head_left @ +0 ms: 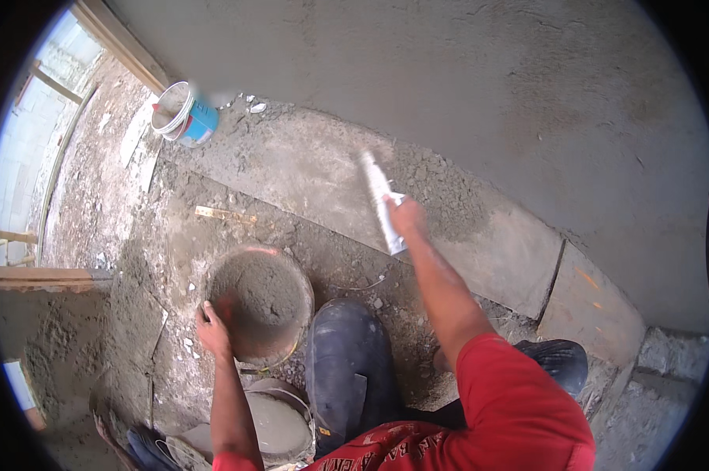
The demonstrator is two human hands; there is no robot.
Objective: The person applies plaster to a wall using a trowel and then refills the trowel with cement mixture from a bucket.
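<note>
My right hand [405, 215] is closed round the handle of a plastering trowel [377, 182], whose long pale blade is held over the boards by the wall and is slightly smeared by motion. At the left rim of a round mortar basin [305, 276], my left hand [212, 330] grips the edge with its fingers. Grey wet mortar [264, 292] fills much of the basin, which rests on the ground just left of my bent knee [350, 345].
Freshly plastered wall [449, 71] rises ahead. Mortar crumbs lie on long boards [307, 157] at its foot. A white and blue bucket [201, 124] stands far left. Near my left forearm is a bucket of greyish liquid [280, 424]. A thin wood strip [225, 214] lies behind the basin.
</note>
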